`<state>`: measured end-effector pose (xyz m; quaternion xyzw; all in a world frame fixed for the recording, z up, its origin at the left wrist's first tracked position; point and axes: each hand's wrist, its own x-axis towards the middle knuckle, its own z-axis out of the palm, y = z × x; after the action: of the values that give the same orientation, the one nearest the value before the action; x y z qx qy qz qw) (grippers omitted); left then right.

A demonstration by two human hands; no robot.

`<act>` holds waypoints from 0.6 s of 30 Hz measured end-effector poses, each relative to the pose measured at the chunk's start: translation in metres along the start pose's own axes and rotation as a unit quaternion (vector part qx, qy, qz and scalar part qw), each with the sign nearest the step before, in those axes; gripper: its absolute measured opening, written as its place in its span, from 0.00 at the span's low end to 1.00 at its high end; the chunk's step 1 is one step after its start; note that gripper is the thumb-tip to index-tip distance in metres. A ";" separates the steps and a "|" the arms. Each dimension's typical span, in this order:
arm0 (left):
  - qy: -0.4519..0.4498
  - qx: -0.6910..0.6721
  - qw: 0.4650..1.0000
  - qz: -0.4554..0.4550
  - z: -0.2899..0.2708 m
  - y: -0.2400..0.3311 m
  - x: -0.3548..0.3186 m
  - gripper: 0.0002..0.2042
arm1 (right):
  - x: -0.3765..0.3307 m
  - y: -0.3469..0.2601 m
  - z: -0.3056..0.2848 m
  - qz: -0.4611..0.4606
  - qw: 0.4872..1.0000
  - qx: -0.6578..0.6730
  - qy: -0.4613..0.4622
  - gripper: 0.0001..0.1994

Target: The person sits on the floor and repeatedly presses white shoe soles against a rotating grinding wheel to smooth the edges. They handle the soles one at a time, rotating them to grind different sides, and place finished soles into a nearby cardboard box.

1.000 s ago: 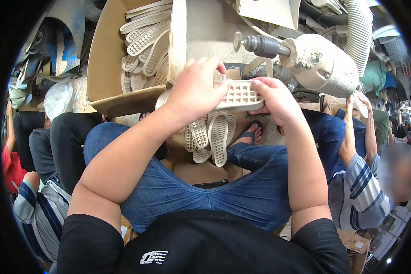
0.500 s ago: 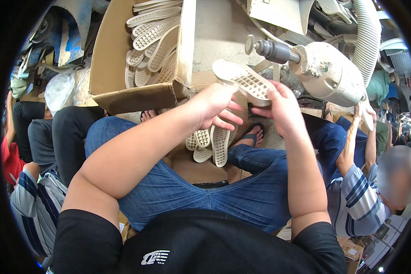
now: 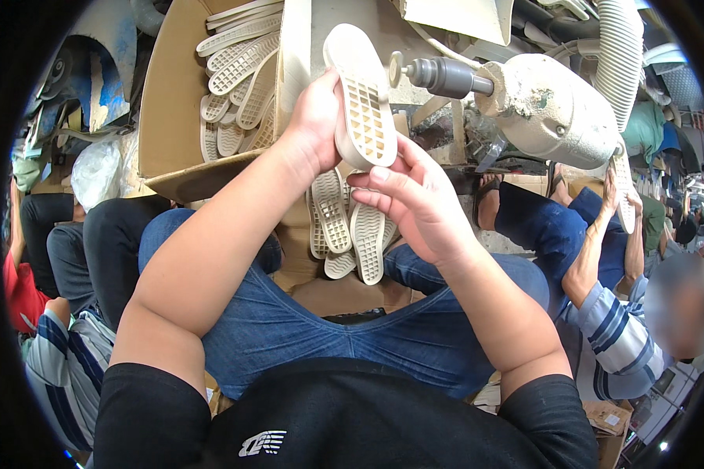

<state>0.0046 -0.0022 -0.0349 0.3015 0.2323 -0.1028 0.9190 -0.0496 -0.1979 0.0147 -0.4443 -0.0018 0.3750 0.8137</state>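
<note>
A cream shoe sole point(image 3: 357, 102) with a grid-patterned cavity is held up lengthwise, its grid facing me. My left hand point(image 3: 318, 117) is closed around its left edge. By the sole's lower end, my right hand point(image 3: 418, 195) has its fingers apart and thumb stretched out; whether it touches the sole is unclear. Right beside the sole's upper right edge is the small round wheel point(image 3: 396, 69) on the spindle of a dusty cream motor point(image 3: 551, 109). I cannot tell whether wheel and sole touch. Below my hands, several similar soles point(image 3: 368, 242) lie on cardboard between my legs.
An open cardboard box point(image 3: 164, 109) of soles point(image 3: 246, 66) stands at the upper left. A ribbed hose point(image 3: 622, 62) runs down behind the motor. At right, a co-worker in a striped shirt point(image 3: 614, 332) holds another sole point(image 3: 623, 187). A plastic bag point(image 3: 98, 172) lies at left.
The sole has passed from my right hand to my left and turned upright, closer to the wheel. My right hand has let go and moved down and left, fingers spread.
</note>
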 end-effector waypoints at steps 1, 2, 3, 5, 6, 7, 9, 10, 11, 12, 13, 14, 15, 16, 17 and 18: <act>-0.002 0.002 1.000 -0.008 0.001 0.003 0.002 0.29 | 0.001 0.000 0.000 -0.005 1.000 -0.022 0.011 0.31; -0.004 0.004 1.000 -0.016 0.001 0.004 0.004 0.29 | 0.003 0.000 -0.001 -0.021 0.999 -0.043 0.007 0.31; 0.002 0.006 1.000 -0.021 0.003 0.004 0.006 0.29 | 0.005 0.000 -0.002 -0.042 0.997 -0.064 -0.005 0.31; -0.008 0.020 1.000 -0.005 0.005 0.005 0.010 0.30 | 0.013 0.000 -0.005 -0.040 0.997 -0.060 0.018 0.29; -0.012 0.028 1.000 0.004 0.006 0.005 0.012 0.30 | 0.017 0.000 -0.006 -0.027 0.997 -0.064 0.046 0.28; -0.001 0.029 0.999 0.014 0.007 0.006 0.014 0.31 | 0.020 0.000 -0.007 -0.049 0.997 -0.049 0.042 0.26; 0.005 0.042 0.999 0.021 0.008 0.008 0.020 0.32 | 0.027 -0.001 -0.008 -0.064 0.996 -0.041 0.046 0.26; -0.001 0.044 0.999 0.029 0.008 0.011 0.023 0.32 | 0.029 -0.001 -0.008 -0.070 0.996 -0.039 0.049 0.26; 0.005 0.048 0.998 0.033 0.008 0.013 0.026 0.32 | 0.032 -0.001 -0.007 -0.078 0.995 -0.039 0.053 0.26; 0.005 0.043 0.999 0.033 0.009 0.015 0.028 0.32 | 0.034 0.000 -0.006 -0.080 0.994 -0.040 0.059 0.26; 0.004 0.038 0.999 0.034 0.009 0.016 0.030 0.32 | 0.036 0.000 -0.005 -0.086 0.994 -0.040 0.061 0.25; 0.003 0.032 0.999 0.035 0.010 0.017 0.031 0.32 | 0.039 0.000 -0.005 -0.094 0.993 -0.041 0.060 0.25; 0.016 0.032 0.998 0.049 0.012 0.018 0.031 0.31 | 0.041 0.000 -0.005 -0.095 0.993 -0.038 0.062 0.25; 0.029 0.031 0.997 0.063 0.013 0.019 0.030 0.31 | 0.043 0.000 -0.005 -0.098 0.993 -0.035 0.061 0.24; 0.042 0.031 0.996 0.077 0.015 0.019 0.028 0.30 | 0.046 0.001 -0.006 -0.105 0.993 -0.027 0.052 0.24; 0.053 0.029 0.994 0.089 0.018 0.019 0.026 0.30 | 0.049 0.001 -0.007 -0.109 0.992 -0.034 0.056 0.23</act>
<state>0.0404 0.0008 -0.0257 0.3527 0.2496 -0.0109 0.9018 -0.0131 -0.1726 -0.0066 -0.4887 -0.0173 0.2587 0.8330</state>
